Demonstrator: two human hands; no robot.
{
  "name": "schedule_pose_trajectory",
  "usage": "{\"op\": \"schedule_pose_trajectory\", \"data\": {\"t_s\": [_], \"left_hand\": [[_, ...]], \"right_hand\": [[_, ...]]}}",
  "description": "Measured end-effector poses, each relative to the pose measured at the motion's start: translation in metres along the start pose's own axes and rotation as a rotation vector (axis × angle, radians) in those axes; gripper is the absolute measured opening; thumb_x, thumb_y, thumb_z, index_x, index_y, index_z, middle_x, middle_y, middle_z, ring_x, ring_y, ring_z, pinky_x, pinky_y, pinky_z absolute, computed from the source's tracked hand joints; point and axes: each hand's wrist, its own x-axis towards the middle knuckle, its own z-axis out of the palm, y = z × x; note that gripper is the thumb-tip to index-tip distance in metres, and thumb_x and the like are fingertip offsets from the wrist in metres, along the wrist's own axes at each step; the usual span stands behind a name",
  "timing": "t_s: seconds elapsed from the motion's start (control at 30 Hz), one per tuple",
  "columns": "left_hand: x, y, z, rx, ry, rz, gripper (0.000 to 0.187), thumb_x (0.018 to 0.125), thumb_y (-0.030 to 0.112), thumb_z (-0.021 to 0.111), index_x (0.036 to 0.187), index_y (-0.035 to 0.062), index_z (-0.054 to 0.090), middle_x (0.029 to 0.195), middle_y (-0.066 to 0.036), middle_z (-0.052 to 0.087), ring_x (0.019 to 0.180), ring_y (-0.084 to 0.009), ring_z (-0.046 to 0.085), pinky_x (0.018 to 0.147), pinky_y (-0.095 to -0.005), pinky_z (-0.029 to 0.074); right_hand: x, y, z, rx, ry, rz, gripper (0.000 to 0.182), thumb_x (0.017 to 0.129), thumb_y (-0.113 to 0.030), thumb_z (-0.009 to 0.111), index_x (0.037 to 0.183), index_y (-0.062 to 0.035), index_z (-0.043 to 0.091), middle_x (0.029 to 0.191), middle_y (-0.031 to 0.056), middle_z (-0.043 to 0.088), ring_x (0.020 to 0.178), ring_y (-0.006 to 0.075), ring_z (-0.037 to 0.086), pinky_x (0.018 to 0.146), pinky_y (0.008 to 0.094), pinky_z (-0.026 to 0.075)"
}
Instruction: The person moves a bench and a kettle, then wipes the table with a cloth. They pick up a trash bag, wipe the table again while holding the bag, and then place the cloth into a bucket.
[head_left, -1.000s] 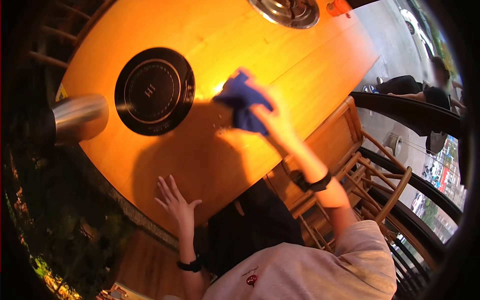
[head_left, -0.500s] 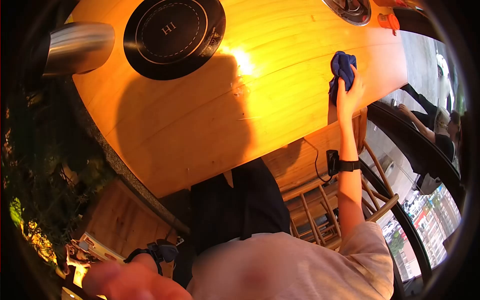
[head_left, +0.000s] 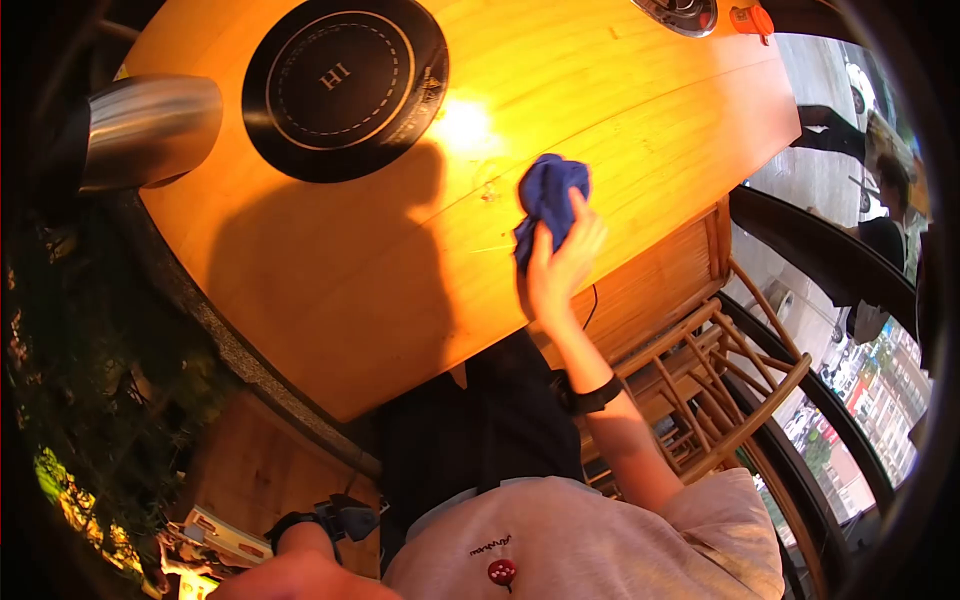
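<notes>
A dark blue cloth (head_left: 548, 200) lies bunched on the wooden table (head_left: 330, 290). My right hand (head_left: 568, 255) is closed over it from the near side, fingers on top, pressing it against the tabletop. To its upper left sits a round black induction hob (head_left: 345, 90) set in the table. My left hand (head_left: 305, 578) is low at the bottom left, near my body and off the table. Its fingers are blurred and partly cut off by the frame edge, so what they do cannot be made out.
A metal cylinder (head_left: 155, 130) stands at the table's left edge. Another round hob (head_left: 685, 12) and an orange-red object (head_left: 752, 22) are at the far right. A wooden chair (head_left: 710, 390) stands at the right, by a window with a person (head_left: 885, 225) outside. Dark plants (head_left: 90, 370) line the left.
My right hand has swept the blue cloth left across the tabletop, from near the right end to the middle. My left hand stays low at the bottom left.
</notes>
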Motion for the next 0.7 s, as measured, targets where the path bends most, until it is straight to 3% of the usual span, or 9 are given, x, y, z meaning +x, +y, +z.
{"op": "schedule_pose_trajectory", "data": {"t_s": [0.07, 0.13, 0.2, 0.3, 0.33, 0.43, 0.5, 0.57, 0.7], "left_hand": [[-0.011, 0.020, 0.026, -0.029, -0.012, -0.277, 0.068, 0.092, 0.004, 0.045, 0.148, 0.0244, 0.012, 0.132, -0.006, 0.035, 0.095, -0.0220, 0.048, 0.069, -0.0425, 0.054], [-0.012, 0.002, 0.051, -0.141, 0.180, -0.271, 0.032, 0.091, 0.007, 0.047, 0.121, -0.0036, 0.046, 0.116, -0.024, 0.054, 0.103, -0.0351, 0.055, 0.089, -0.0465, 0.049], [-0.045, -0.010, 0.067, -0.148, -0.058, -0.537, 0.047, 0.083, 0.005, 0.065, 0.126, 0.0012, 0.048, 0.125, -0.020, 0.051, 0.111, -0.0341, 0.051, 0.091, -0.0472, 0.044], [-0.114, -0.030, 0.108, -0.152, -0.222, -0.787, 0.070, 0.083, 0.013, 0.067, 0.142, 0.0059, 0.030, 0.145, -0.021, 0.028, 0.133, -0.0375, 0.031, 0.107, -0.0534, 0.028], [-0.136, -0.036, 0.118, -0.097, -0.273, -0.848, 0.081, 0.078, 0.018, 0.072, 0.144, 0.0066, 0.025, 0.148, -0.021, 0.020, 0.135, -0.0379, 0.025, 0.108, -0.0548, 0.027], [-0.207, -0.042, 0.138, 0.052, -0.431, -0.996, 0.114, 0.063, 0.031, 0.083, 0.148, 0.0087, 0.011, 0.153, -0.019, 0.001, 0.141, -0.0378, 0.010, 0.109, -0.0586, 0.022], [-0.242, -0.050, 0.150, 0.150, -0.504, -1.044, 0.132, 0.053, 0.038, 0.087, 0.149, 0.0096, 0.002, 0.154, -0.018, -0.006, 0.142, -0.0362, 0.005, 0.109, -0.0602, 0.019], [-0.258, -0.057, 0.159, 0.113, -0.512, -1.060, 0.135, 0.051, 0.040, 0.087, 0.149, 0.0095, 0.000, 0.154, -0.018, -0.007, 0.143, -0.0354, 0.004, 0.109, -0.0611, 0.018], [-0.256, -0.055, 0.175, 0.095, -0.497, -1.100, 0.138, 0.049, 0.040, 0.087, 0.149, 0.0082, -0.002, 0.154, -0.019, -0.008, 0.143, -0.0349, 0.003, 0.109, -0.0611, 0.016]], "right_hand": [[-0.027, -0.032, 0.016, 0.069, -0.035, -0.012, 0.061, 0.073, -0.007, 0.066, 0.130, -0.0058, 0.045, 0.110, 0.0199, 0.049, 0.103, 0.0393, 0.045, 0.089, 0.0480, 0.037], [-0.045, -0.060, 0.029, 0.127, -0.055, 0.006, 0.060, 0.074, -0.007, 0.065, 0.130, -0.0054, 0.045, 0.110, 0.0204, 0.049, 0.101, 0.0400, 0.045, 0.089, 0.0473, 0.038], [-0.052, -0.081, 0.034, 0.268, -0.064, 0.045, 0.056, 0.076, -0.005, 0.062, 0.129, -0.0045, 0.046, 0.115, 0.0205, 0.049, 0.106, 0.0383, 0.046, 0.093, 0.0446, 0.038], [-0.060, -0.089, 0.035, 0.588, -0.057, 0.169, 0.052, 0.079, -0.002, 0.057, 0.129, -0.0029, 0.045, 0.121, 0.0195, 0.049, 0.115, 0.0339, 0.045, 0.099, 0.0401, 0.035], [-0.056, -0.090, 0.026, 0.666, -0.065, 0.242, 0.050, 0.081, -0.001, 0.054, 0.130, -0.0013, 0.044, 0.125, 0.0176, 0.049, 0.121, 0.0291, 0.043, 0.104, 0.0367, 0.032], [-0.010, -0.061, -0.013, 0.741, -0.044, 0.183, 0.050, 0.083, -0.002, 0.054, 0.132, 0.0002, 0.043, 0.129, 0.0159, 0.049, 0.123, 0.0272, 0.044, 0.105, 0.0355, 0.032], [0.043, -0.025, -0.033, 0.569, -0.007, 0.013, 0.047, 0.082, -0.002, 0.055, 0.129, -0.0024, 0.048, 0.129, 0.0148, 0.050, 0.122, 0.0277, 0.045, 0.105, 0.0359, 0.033], [0.098, 0.013, -0.039, 0.254, 0.070, -0.170, 0.047, 0.080, -0.006, 0.058, 0.126, -0.0089, 0.051, 0.122, 0.0166, 0.055, 0.112, 0.0337, 0.050, 0.098, 0.0396, 0.038], [0.155, 0.049, -0.010, -0.094, 0.109, -0.173, 0.044, 0.077, -0.013, 0.060, 0.120, -0.0137, 0.056, 0.113, 0.0113, 0.061, 0.099, 0.0374, 0.053, 0.089, 0.0420, 0.044]]}}
